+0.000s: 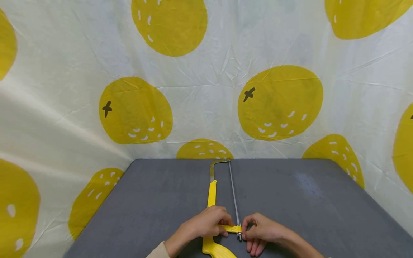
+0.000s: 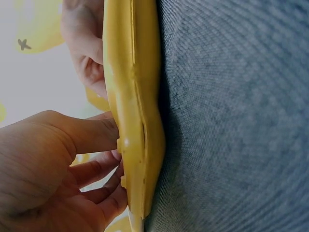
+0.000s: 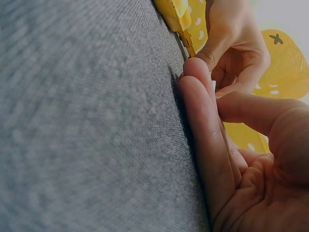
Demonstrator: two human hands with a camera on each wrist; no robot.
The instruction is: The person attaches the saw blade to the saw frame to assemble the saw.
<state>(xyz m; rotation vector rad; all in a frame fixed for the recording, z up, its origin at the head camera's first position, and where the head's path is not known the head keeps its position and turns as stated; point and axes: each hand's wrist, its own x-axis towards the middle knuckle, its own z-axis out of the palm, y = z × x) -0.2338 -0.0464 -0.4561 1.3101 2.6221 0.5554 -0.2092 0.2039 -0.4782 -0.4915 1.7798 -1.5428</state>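
Note:
A hacksaw with a yellow handle (image 1: 217,249) and a thin straight blade (image 1: 233,190) lies flat on the grey table. My left hand (image 1: 211,223) grips its yellow frame just above the handle, thumb and fingers around the short yellow arm (image 1: 230,228) at the near end of the blade. In the left wrist view the yellow handle (image 2: 135,96) hides part of both hands. At the blade's near end, my right hand (image 1: 262,231) pinches a small metal wing nut (image 1: 239,235) between thumb and forefinger. Its other fingers (image 3: 203,116) rest along the tabletop.
The grey cloth-covered table (image 1: 155,200) reaches back to a pale curtain (image 1: 200,107) printed with yellow fruit, which also hangs along both sides. The saw's curved metal front end (image 1: 213,168) points to the table's far edge. A pale smudge (image 1: 308,184) marks the right side.

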